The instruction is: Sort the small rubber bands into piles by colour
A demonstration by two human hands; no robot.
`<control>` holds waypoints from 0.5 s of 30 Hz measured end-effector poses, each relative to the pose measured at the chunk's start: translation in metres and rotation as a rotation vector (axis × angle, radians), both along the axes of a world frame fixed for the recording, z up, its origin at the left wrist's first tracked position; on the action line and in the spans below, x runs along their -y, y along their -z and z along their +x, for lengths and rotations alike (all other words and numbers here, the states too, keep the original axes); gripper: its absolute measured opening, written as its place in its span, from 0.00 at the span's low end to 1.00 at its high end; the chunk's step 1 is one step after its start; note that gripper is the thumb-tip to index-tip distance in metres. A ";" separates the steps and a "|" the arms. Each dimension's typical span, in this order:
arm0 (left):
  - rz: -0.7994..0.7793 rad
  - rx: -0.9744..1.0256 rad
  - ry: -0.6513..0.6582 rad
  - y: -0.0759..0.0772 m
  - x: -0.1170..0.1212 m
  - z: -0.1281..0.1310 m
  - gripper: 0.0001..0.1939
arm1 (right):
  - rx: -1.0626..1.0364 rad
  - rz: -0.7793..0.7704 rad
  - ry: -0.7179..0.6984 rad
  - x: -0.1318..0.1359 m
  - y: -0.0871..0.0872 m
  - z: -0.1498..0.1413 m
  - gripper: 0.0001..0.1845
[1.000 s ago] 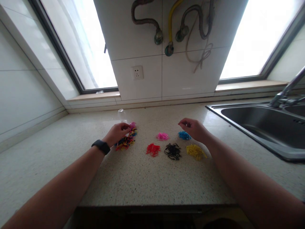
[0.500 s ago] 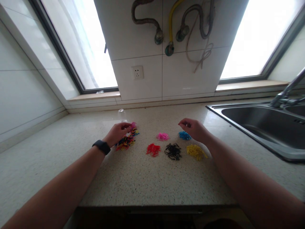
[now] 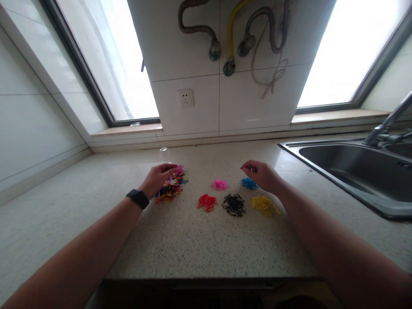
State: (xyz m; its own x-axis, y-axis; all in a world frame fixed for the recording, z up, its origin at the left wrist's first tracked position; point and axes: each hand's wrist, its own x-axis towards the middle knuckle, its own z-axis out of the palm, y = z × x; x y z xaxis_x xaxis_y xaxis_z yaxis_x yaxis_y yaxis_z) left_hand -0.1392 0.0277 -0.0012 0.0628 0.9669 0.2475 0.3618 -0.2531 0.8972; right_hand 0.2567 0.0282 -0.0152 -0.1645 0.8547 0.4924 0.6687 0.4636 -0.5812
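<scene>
My left hand (image 3: 158, 177), a dark watch on its wrist, reaches over a mixed heap of coloured elastic bands (image 3: 170, 193). Its thumb and fingers are drawn together at the heap's far end, beside a pink clump (image 3: 179, 170); what lies between the fingertips is too small to make out. Over the blue bands (image 3: 249, 183), my right hand (image 3: 260, 172) hovers in a pinch, its contents hidden. Between the hands, sorted by colour, lie pink bands (image 3: 219, 185), red bands (image 3: 207, 202), black bands (image 3: 234, 204) and yellow bands (image 3: 264, 205).
A clear plastic cup-like container (image 3: 164, 155) stands behind my left hand. A steel sink (image 3: 337, 171) with a tap (image 3: 381, 131) is set into the speckled counter (image 3: 193, 244) on the right. Hoses and a socket (image 3: 186, 98) are on the tiled wall.
My left hand's fingers have straightened slightly and shifted a little at the far end of the mixed heap. My right hand stays almost still above the blue bands.
</scene>
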 end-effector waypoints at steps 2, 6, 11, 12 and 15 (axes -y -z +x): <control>-0.031 0.033 -0.012 -0.004 0.003 0.003 0.20 | 0.002 0.001 -0.006 0.001 -0.001 -0.001 0.16; -0.077 0.108 -0.011 -0.008 0.009 0.011 0.22 | 0.004 0.009 -0.013 0.002 -0.003 -0.002 0.16; -0.058 0.184 0.033 -0.007 0.017 0.028 0.25 | 0.005 0.022 -0.040 0.010 -0.008 -0.011 0.14; -0.060 0.193 0.049 -0.007 0.020 0.033 0.25 | 0.010 0.026 -0.051 0.012 -0.009 -0.014 0.14; -0.081 0.152 0.100 -0.006 0.032 0.050 0.22 | 0.027 0.044 -0.110 0.023 -0.014 -0.026 0.13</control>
